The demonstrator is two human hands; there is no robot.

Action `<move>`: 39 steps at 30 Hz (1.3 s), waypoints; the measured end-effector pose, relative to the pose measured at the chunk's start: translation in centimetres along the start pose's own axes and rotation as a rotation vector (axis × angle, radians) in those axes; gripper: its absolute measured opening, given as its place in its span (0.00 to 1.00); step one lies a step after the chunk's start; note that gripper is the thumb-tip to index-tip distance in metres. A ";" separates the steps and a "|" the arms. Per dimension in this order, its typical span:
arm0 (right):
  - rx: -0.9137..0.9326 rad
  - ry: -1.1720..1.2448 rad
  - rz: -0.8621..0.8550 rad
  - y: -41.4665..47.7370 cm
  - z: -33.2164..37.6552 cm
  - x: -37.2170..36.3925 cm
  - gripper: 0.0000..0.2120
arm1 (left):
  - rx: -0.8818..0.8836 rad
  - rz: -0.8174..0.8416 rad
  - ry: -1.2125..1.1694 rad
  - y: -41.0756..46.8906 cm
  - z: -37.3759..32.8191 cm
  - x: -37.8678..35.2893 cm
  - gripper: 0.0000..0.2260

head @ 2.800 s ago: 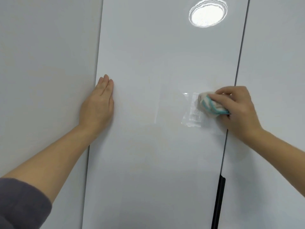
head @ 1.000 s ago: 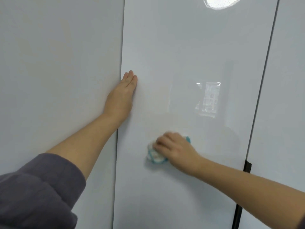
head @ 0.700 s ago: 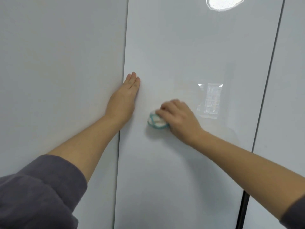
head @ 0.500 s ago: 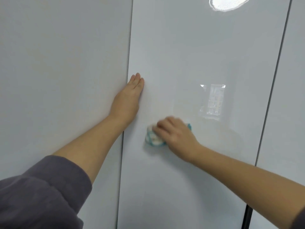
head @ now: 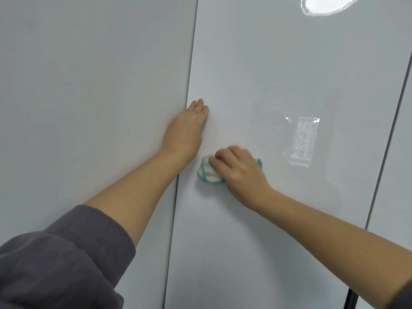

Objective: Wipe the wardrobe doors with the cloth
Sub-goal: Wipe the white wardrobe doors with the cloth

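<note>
Right fingers (head: 219, 159): curled down over the small bunched-up white cloth with teal edging (head: 209, 173), gripping it tight and pressing it onto the door. Knuckles are a bit motion-blurred.
Cloth look: a soft wad, mostly white, with teal trim looping round its lower edge. One more teal bit pokes out on the far side of the knuckles.
Cloth spot: low on the left part of the glossy white middle wardrobe door (head: 256, 230), just below and right of the other hand, near it but not touching.
Right hand (head: 239, 170): sits on top of the cloth, bare forearm coming in from the lower right corner.
Left fingers (head: 200, 106): straight, together, pointing up, holding nothing.
Left hand (head: 184, 132): lies flat against the middle door right at its left edge, beside the seam.
Sleeve: dark grey-purple fabric sleeve (head: 62, 264) pushed up the left forearm, filling the lower left corner.
Neighbours: plain white left wardrobe door (head: 89, 97) and white right wardrobe door (head: 399, 163), each split from the middle one by a thin dark seam.
Shine: bright oval light reflection (head: 325, 4) at the top, plus a blurry pale rectangular reflection (head: 304, 139) right of the cloth, too smeary to make out.
Bottom right: short black strip (head: 351, 301) in the right seam, can't tell what it is.
</note>
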State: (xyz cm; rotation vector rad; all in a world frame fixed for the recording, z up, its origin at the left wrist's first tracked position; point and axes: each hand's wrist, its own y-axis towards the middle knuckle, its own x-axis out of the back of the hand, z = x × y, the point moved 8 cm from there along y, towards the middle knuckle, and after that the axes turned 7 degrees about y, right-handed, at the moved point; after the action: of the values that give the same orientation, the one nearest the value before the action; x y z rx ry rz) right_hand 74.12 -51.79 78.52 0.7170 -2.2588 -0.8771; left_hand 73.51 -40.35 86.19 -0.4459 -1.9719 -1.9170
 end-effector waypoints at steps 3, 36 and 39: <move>0.206 0.024 0.178 -4.2 4.9 -2.7 0.09 | 0.000 0.015 -0.012 -0.1 0.0 0.1 0.31; 0.285 0.035 0.060 2.0 3.8 -4.3 0.12 | 0.499 0.329 -0.952 2.6 3.0 2.5 0.27; 0.377 0.027 0.138 2.0 3.5 -4.6 0.13 | 0.495 0.336 -0.951 2.6 2.9 2.4 0.28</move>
State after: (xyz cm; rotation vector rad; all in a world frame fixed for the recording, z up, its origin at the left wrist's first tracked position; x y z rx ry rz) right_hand 74.26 -46.06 76.35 0.7182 -2.4429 -0.3768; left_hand 72.50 -37.38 89.52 -1.6164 -2.5552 -0.9874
